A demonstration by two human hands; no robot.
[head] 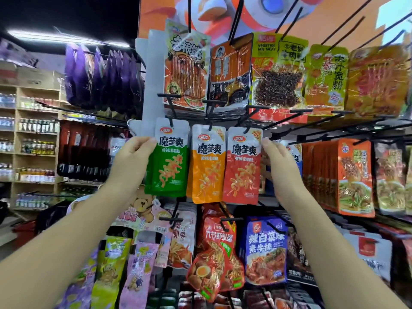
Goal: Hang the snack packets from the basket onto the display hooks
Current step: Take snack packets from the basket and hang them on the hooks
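Three matching snack packets hang side by side on black display hooks (171, 122) in the middle row: a green packet (169, 168), an orange packet (207, 168) and a red packet (243, 170). My left hand (133, 161) pinches the upper left edge of the green packet. My right hand (281, 166) is raised beside the red packet, its fingertips touching the packet's upper right edge; whether it grips is unclear. Both packets stay on their hooks. The basket is out of view.
Rows of other snack packets (276, 70) hang above, below and to the right on long black hooks that stick out toward me. Purple packets (100, 76) hang at upper left. Wooden shelves with bottles (35, 148) stand at far left.
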